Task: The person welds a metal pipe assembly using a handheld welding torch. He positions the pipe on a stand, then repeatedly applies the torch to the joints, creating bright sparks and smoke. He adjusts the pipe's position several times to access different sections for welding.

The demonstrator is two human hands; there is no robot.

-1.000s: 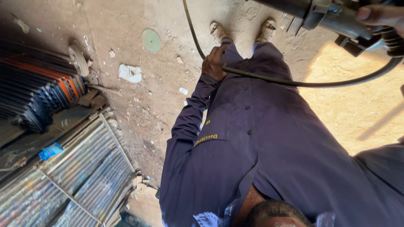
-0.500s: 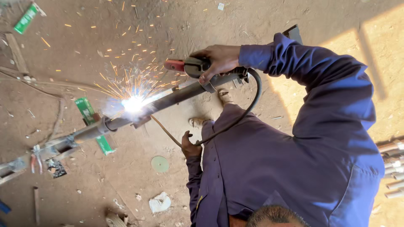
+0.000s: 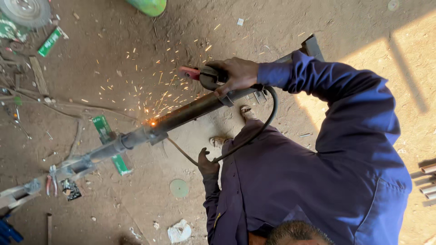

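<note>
My right hand [image 3: 236,74] is closed around a welding electrode holder [image 3: 206,77] with a red tip, held just above a long dark metal pipe [image 3: 190,111]. The pipe runs diagonally from upper right to lower left. A small orange glow [image 3: 152,123] sits on the pipe at a joint, and sparks scatter up and to the left of it. My left hand [image 3: 207,166], in a dark glove, hangs low by my thigh and grips the black welding cable [image 3: 268,119], which loops up to the holder. My blue sleeves and both feet show.
Dirt floor all around. Green flat packets [image 3: 102,127] lie under the pipe, with pliers [image 3: 51,181] near its lower left end. A green disc [image 3: 179,188] and crumpled white paper [image 3: 179,231] lie by my legs. A tyre [image 3: 26,11] is top left; pipe ends [image 3: 427,181] are at the right edge.
The view swung from stacked metal grilles to the pipe. The bright white burst of half a second ago has shrunk to a small orange glow with thinner sparks. Both hands keep their hold.
</note>
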